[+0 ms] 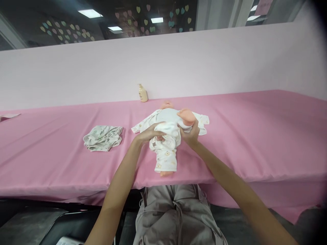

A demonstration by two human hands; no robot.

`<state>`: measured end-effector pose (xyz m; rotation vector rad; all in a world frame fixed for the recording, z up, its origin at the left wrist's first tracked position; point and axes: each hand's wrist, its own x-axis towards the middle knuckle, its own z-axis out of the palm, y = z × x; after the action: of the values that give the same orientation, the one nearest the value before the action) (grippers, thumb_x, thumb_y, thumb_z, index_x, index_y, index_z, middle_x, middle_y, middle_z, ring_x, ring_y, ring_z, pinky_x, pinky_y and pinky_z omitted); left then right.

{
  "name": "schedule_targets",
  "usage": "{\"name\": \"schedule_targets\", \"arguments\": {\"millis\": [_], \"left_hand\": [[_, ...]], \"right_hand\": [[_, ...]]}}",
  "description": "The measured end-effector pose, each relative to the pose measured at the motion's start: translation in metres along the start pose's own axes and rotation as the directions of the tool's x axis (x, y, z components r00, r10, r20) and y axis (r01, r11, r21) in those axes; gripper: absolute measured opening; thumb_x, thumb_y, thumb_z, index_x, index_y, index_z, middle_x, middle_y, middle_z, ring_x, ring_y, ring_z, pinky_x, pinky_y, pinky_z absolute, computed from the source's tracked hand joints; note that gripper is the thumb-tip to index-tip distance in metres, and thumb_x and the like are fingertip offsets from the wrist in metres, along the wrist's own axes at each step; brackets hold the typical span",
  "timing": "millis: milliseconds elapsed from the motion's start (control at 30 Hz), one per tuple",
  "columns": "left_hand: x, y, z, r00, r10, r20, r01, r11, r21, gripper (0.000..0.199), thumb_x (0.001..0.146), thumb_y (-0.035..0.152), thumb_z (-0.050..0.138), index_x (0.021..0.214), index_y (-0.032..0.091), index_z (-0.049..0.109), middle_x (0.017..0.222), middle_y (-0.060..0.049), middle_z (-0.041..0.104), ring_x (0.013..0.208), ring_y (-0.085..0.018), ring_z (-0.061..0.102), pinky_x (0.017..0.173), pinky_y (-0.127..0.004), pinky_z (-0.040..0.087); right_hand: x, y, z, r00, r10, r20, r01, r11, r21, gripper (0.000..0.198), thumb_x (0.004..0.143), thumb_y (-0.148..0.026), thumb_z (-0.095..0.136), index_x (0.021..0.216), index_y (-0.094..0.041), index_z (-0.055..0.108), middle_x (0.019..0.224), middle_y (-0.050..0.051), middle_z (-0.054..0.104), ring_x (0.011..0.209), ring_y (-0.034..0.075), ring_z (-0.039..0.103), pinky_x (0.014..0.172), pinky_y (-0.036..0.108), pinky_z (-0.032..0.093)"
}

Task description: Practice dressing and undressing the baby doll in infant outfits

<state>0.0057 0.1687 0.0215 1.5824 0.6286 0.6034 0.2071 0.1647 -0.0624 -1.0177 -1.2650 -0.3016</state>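
Note:
A baby doll lies on its back on the pink-covered table, its head at the far side. Its white long-sleeved top is spread out to both sides of the body. White printed baby pants cover one leg, whose foot sticks out at the near end. Bunched pants fabric is gripped by my left hand, some of its fingers tucked into the folds. My right hand is closed around the doll's other leg, just under the raised bare foot. Its fingertips are partly hidden.
To the left lies a crumpled pale printed cloth. A cream pump bottle stands by the white wall. The pink tablecloth hangs over the near edge, above my lap. A black chair is at the lower left.

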Motion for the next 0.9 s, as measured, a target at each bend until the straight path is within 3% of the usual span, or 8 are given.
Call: {"name": "schedule_targets", "arguments": {"millis": [67, 167, 300, 367, 433, 567, 733, 900], "left_hand": [[-0.010, 0.018, 0.006, 0.994, 0.047, 0.097, -0.072, 0.961, 0.268, 0.028, 0.063, 0.015, 0.072, 0.090, 0.017, 0.065, 0.072, 0.000, 0.064, 0.067, -0.014, 0.058, 0.068, -0.026, 0.047], [-0.025, 0.043, 0.019, 0.972, 0.110, 0.206, -0.210, 0.797, 0.566, 0.036, 0.067, 0.016, 0.069, 0.102, 0.023, 0.067, 0.094, -0.002, 0.067, 0.087, -0.019, 0.060, 0.077, -0.026, 0.045], [-0.041, 0.070, 0.033, 0.956, 0.251, 0.150, -0.279, 0.635, 0.720, 0.009, 0.069, 0.016, 0.067, 0.075, 0.022, 0.071, 0.070, -0.001, 0.064, 0.073, -0.018, 0.056, 0.076, -0.028, 0.043], [-0.044, 0.081, 0.033, 0.945, 0.304, 0.123, -0.292, 0.612, 0.735, 0.005, 0.067, 0.016, 0.069, 0.066, 0.021, 0.070, 0.065, -0.001, 0.061, 0.074, -0.018, 0.055, 0.082, -0.029, 0.041], [-0.040, 0.091, 0.026, 0.942, 0.318, 0.109, -0.293, 0.617, 0.730, 0.007, 0.063, 0.016, 0.073, 0.069, 0.019, 0.071, 0.071, -0.001, 0.062, 0.079, -0.018, 0.055, 0.084, -0.029, 0.040], [-0.019, 0.094, 0.007, 0.958, 0.268, 0.106, -0.271, 0.712, 0.647, 0.023, 0.059, 0.018, 0.076, 0.082, 0.016, 0.072, 0.085, -0.004, 0.065, 0.080, -0.018, 0.059, 0.072, -0.025, 0.044], [0.013, 0.061, -0.010, 0.976, 0.190, 0.106, -0.211, 0.946, 0.246, 0.025, 0.063, 0.025, 0.076, 0.084, 0.013, 0.067, 0.076, -0.003, 0.064, 0.066, -0.014, 0.060, 0.058, -0.021, 0.046], [0.031, 0.021, -0.019, 0.983, 0.181, -0.021, -0.182, 0.972, -0.151, 0.038, 0.057, 0.029, 0.079, 0.089, 0.014, 0.065, 0.074, -0.002, 0.064, 0.061, -0.013, 0.060, 0.056, -0.021, 0.047]], "right_hand": [[0.006, -0.003, 0.001, 0.997, -0.015, 0.077, 0.019, 0.999, -0.051, 0.063, 0.080, -0.050, 0.054, 0.131, -0.016, 0.039, 0.114, 0.018, 0.061, 0.105, 0.031, 0.060, 0.084, 0.043, 0.052], [0.010, -0.002, 0.001, 0.969, -0.047, 0.242, 0.088, 0.983, -0.159, 0.054, 0.084, -0.050, 0.048, 0.127, -0.017, 0.048, 0.116, 0.018, 0.060, 0.107, 0.033, 0.058, 0.086, 0.044, 0.049], [0.010, 0.003, 0.002, 0.930, -0.099, 0.355, 0.191, 0.953, -0.234, 0.045, 0.087, -0.047, 0.045, 0.119, -0.018, 0.058, 0.110, 0.017, 0.063, 0.099, 0.032, 0.060, 0.080, 0.041, 0.050], [0.010, 0.004, 0.002, 0.906, -0.151, 0.395, 0.253, 0.943, -0.218, 0.039, 0.090, -0.043, 0.042, 0.114, -0.019, 0.061, 0.107, 0.015, 0.064, 0.097, 0.029, 0.061, 0.079, 0.039, 0.050], [0.010, 0.005, 0.001, 0.865, -0.220, 0.451, 0.325, 0.930, -0.170, 0.034, 0.092, -0.038, 0.039, 0.107, -0.021, 0.063, 0.103, 0.013, 0.066, 0.095, 0.026, 0.062, 0.079, 0.037, 0.050], [0.010, 0.009, -0.002, 0.799, -0.318, 0.510, 0.416, 0.905, -0.088, 0.033, 0.094, -0.034, 0.035, 0.105, -0.020, 0.064, 0.103, 0.012, 0.067, 0.095, 0.023, 0.062, 0.081, 0.036, 0.051], [0.007, 0.019, -0.004, 0.788, -0.328, 0.521, 0.395, 0.918, -0.020, 0.034, 0.093, -0.036, 0.037, 0.103, -0.018, 0.063, 0.106, 0.015, 0.066, 0.101, 0.025, 0.061, 0.086, 0.039, 0.050], [0.004, 0.022, -0.002, 0.779, -0.295, 0.553, 0.342, 0.940, 0.020, 0.033, 0.093, -0.036, 0.036, 0.103, -0.020, 0.063, 0.106, 0.014, 0.066, 0.102, 0.026, 0.060, 0.087, 0.042, 0.050]]}}
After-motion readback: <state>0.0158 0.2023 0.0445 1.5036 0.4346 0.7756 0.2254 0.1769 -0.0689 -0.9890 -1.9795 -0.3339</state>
